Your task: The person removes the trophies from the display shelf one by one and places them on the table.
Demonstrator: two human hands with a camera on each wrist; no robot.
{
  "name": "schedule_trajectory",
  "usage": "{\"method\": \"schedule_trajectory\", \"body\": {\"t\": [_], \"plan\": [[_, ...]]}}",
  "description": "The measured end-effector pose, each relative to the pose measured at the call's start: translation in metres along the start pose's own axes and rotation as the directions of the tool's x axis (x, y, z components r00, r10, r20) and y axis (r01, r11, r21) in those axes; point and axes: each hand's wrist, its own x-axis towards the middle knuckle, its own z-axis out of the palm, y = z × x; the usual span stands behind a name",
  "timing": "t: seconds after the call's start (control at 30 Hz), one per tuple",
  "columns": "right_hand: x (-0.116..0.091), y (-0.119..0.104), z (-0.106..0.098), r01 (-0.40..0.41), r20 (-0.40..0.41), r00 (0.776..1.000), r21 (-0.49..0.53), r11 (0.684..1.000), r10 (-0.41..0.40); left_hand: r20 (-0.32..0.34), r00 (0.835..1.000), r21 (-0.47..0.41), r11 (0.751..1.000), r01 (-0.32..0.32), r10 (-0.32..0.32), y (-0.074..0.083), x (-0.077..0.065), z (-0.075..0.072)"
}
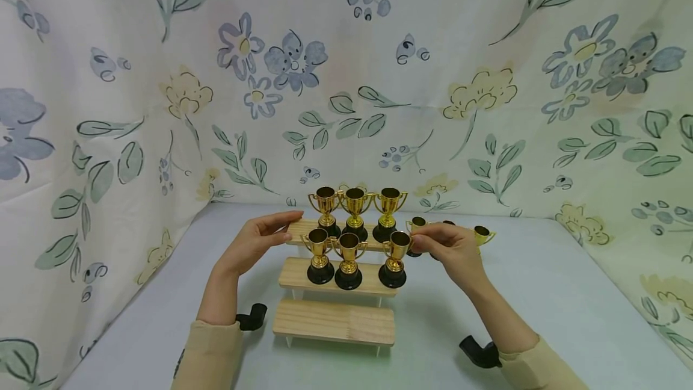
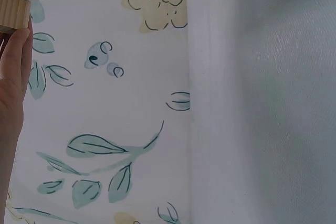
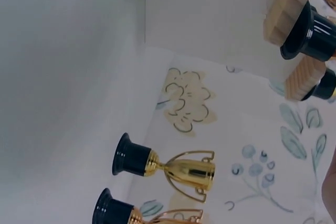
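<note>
A tiered wooden stand (image 1: 334,321) holds small gold trophy cups on black bases. Three, among them a middle trophy (image 1: 355,203), stand in a row on its top tier. The middle tier carries two on the left, one being a trophy (image 1: 349,251), and another trophy (image 1: 397,247) at its right end. My right hand (image 1: 452,251) pinches that right-end trophy by its handle; its base sits on the board. At the top tier's left end, my left hand (image 1: 254,239) holds the board between thumb and fingers. The left wrist view shows the thumb against the wooden board (image 2: 14,11).
Behind my right hand, more trophies stand on the white table (image 1: 541,294), one trophy (image 1: 482,235) at the right; the hand partly hides them. The right wrist view shows a gold trophy (image 3: 189,174) there. A floral cloth (image 1: 346,77) hangs behind.
</note>
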Motion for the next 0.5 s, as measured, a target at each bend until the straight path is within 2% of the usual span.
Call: {"method": "schedule_trajectory", "body": {"t": [0.23, 0.5], "plan": [[-0.001, -0.002, -0.010, 0.021, -0.038, 0.999, 0.033, 0.999, -0.020, -0.001, 1.000, 0.000, 1.000, -0.001, 0.001, 0.000, 0.000, 0.000], [-0.003, 0.001, -0.024, 0.007, -0.081, 0.997, -0.010, 1.000, -0.008, -0.002, 1.000, 0.000, 1.000, 0.001, -0.001, 0.000, 0.000, 0.000]]}}
